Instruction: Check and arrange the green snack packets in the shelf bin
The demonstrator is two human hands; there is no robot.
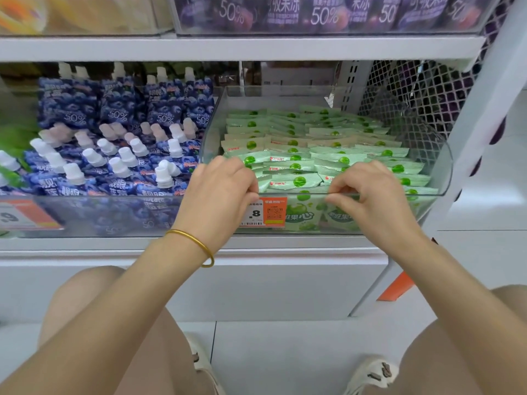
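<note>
Person is crouching at a low shelf unit. Bare knees (85,303) are framing the bottom of the view, and pale shoes (373,372) are resting on the white floor (285,352) between them. Both forearms are reaching forward.

Far left: blue pouches (119,155) with white caps are filling a clear tray. A few are standing along the far side; most are lying toward the near side. A blurred orange label (28,215) is sitting on that tray's near wall.

Left hand (219,192), with a gold bracelet (196,243) on the wrist, is sitting at the near left corner of the clear bin (445,166). Its fingers are curling tight over the bin's near rim and gripping it, just above the price tag (263,213) on the front wall.

Centre: green packets (299,143) are lying flat in overlapping rows inside the bin, filling it from near wall to far wall. More of them are standing against the near wall, showing through it just right of the tag.

Right hand (370,192) is gripping the same rim right of centre, thumb outside, fingers hooking over the inside. Cannot tell whether the fingertips are touching the nearest packets.

Far right: a mesh panel (422,89) is standing behind the bin. Above: purple pouches (322,12) are sitting on the next shelf up.
</note>
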